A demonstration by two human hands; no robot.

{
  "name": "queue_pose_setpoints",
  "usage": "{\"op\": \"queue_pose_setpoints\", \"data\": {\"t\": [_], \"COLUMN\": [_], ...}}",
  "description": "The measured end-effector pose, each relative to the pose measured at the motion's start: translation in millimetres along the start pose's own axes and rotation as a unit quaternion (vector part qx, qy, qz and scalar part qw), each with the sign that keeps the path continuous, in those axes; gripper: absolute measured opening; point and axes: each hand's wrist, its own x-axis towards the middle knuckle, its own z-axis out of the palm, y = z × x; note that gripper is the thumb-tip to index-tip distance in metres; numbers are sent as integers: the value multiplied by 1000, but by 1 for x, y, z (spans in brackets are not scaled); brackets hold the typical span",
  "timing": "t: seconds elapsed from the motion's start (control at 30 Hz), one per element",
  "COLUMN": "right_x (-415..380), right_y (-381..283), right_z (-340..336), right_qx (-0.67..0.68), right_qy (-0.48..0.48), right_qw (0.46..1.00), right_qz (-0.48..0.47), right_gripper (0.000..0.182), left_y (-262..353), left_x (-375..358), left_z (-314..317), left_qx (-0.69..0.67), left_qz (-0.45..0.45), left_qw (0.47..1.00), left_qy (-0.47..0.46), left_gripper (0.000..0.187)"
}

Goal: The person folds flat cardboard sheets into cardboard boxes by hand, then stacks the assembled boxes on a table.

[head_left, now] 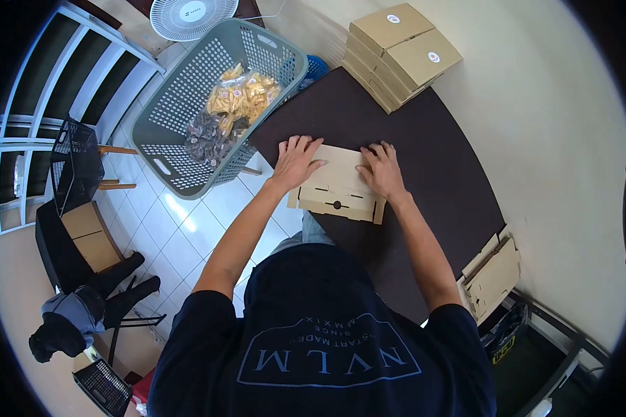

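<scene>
A brown cardboard box (341,174), partly folded, lies on the dark table in front of me. Its near flap has slots and a round dark hole. My left hand (298,165) is at the box's far left corner, thumb on the board and fingers curved over the edge. On the far right corner, my right hand (382,172) grips in the same way, its thumb on the board. What the fingertips touch beyond the edge is partly hidden.
Stacked closed boxes (403,55) with round stickers stand at the table's (438,160) far end. Flat cardboard blanks (492,281) lie at right. A grey-green basket (177,104) at left holds bags of yellow and dark pieces. A fan (193,17) stands behind it. Another person (83,313) is at lower left.
</scene>
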Motion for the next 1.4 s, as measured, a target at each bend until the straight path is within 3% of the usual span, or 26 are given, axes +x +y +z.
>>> {"op": "queue_pose_setpoints", "data": {"t": [0.1,0.13,0.2,0.33,0.43,0.77,0.87,0.97,1.03,1.2,1.3,1.4], "right_x": [18,25,35,43,35,-27,-33,-34,-36,-30,-20,-7], "right_y": [-14,-24,-56,-93,-82,16,27,20,-10,-29,-28,-26], "right_z": [19,24,41,68,62,14,1,-5,-20,0,-3,-10], "right_qx": [-66,-91,-13,29,49,-119,-109,-88,-9,10,43,54], "right_qy": [33,41,15,38,22,-2,-7,5,50,36,27,41], "right_qw": [997,993,997,997,998,993,994,995,999,997,997,997], "right_qz": [-25,-54,-72,-55,-38,27,31,45,-16,-64,-54,-44], "right_gripper": [57,55,61,67,71,72,73,74,70,60,53,45], "left_y": [5,3,0,-6,-3,3,2,5,16,35,30,26], "left_x": [1,2,-2,0,-2,1,1,1,-4,-5,-4,7], "left_z": [16,20,30,35,31,30,28,24,12,-16,-17,-11], "left_qx": [91,91,93,129,102,85,76,56,-50,-40,-16,-104], "left_qz": [-17,-16,-60,-70,-73,-104,-110,-78,-4,19,65,107], "left_qw": [993,993,993,989,992,991,991,994,997,998,997,989], "left_qy": [79,79,43,24,16,26,27,46,58,-42,-45,-11], "left_gripper": [61,61,62,62,62,57,58,58,59,59,54,39]}}
